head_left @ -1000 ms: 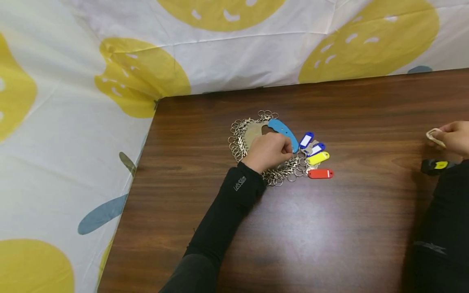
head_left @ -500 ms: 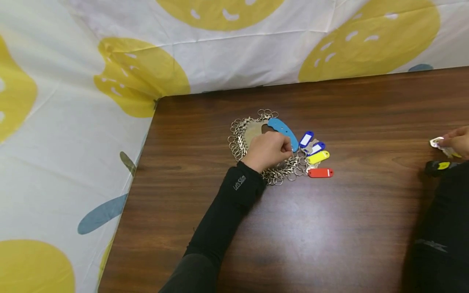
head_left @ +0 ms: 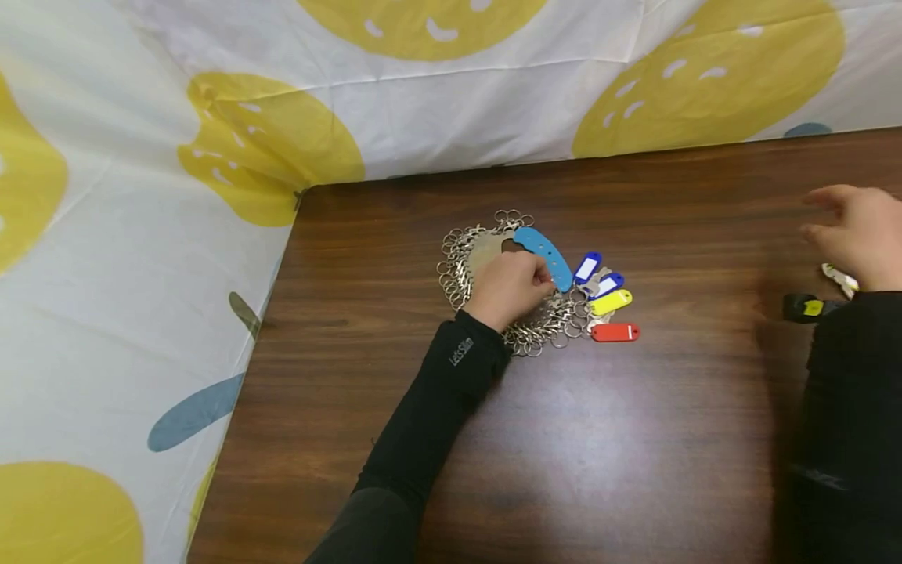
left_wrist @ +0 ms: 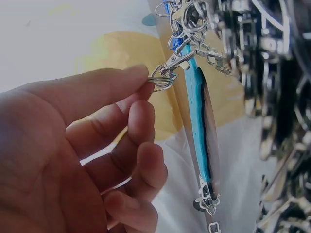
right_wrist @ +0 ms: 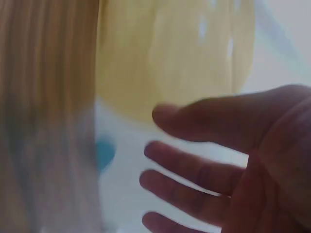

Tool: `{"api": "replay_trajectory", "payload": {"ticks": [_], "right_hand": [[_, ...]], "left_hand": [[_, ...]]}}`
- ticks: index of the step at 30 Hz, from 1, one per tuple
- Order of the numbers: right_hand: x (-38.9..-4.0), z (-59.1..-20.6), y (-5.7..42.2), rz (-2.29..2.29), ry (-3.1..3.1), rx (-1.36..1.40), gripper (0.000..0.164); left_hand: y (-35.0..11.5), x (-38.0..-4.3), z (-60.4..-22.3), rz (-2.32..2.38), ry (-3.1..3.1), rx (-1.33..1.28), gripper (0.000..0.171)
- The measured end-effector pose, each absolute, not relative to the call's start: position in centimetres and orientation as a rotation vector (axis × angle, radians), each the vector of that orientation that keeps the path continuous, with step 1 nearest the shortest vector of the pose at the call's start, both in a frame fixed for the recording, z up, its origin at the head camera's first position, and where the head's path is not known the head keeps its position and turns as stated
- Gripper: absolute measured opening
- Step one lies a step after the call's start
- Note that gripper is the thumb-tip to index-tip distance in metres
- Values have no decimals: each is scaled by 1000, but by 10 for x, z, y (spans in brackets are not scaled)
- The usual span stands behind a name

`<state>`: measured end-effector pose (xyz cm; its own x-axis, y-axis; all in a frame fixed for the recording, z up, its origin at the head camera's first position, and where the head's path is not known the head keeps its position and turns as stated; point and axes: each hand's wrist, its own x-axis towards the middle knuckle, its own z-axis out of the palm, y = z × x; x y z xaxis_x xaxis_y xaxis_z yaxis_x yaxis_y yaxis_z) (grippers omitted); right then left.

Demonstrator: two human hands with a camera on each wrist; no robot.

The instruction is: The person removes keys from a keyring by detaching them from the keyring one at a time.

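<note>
A flat metal key holder [head_left: 485,252] with a blue handle [head_left: 544,257] lies on the table, fringed with several clasps and rings. My left hand [head_left: 509,288] is over its near side; in the left wrist view its thumb and forefinger pinch a split ring [left_wrist: 162,83] that hangs from a swivel clasp [left_wrist: 177,61]. Keys with two blue tags [head_left: 587,268], a yellow tag [head_left: 611,302] and a red tag [head_left: 615,333] lie at the holder's right. My right hand [head_left: 863,239] hovers at the far right, fingers spread and holding nothing.
Below the right hand lies a small whitish item with a yellow-green end [head_left: 840,280]. Beside the right sleeve sits a black object with a yellow patch [head_left: 803,308]. A patterned cloth [head_left: 451,102] hangs along the table's back and left edges.
My right hand has let go of the small whitish item, leaving it on the table, and lifted away with its fingers opened. The left hand stays at the key holder, almost unmoved.
</note>
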<state>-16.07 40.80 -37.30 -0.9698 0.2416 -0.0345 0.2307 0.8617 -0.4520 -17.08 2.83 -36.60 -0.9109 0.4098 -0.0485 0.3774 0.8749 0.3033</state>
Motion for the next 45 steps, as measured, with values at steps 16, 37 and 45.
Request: {"api": "replay_trajectory", "payload": {"ticks": [16,37,45], "right_hand": [[-171,-378,238,572,-3039,1009,34],[-168,-370,235,625,-3071,781,13],[-162,-366,228,990,-3068,832,15]], "left_hand": [[36,-170,-365,533,2900,591,27],[39,-167,-363,527,2814,648,26],[41,-163,-367,432,2834,674,25]]}}
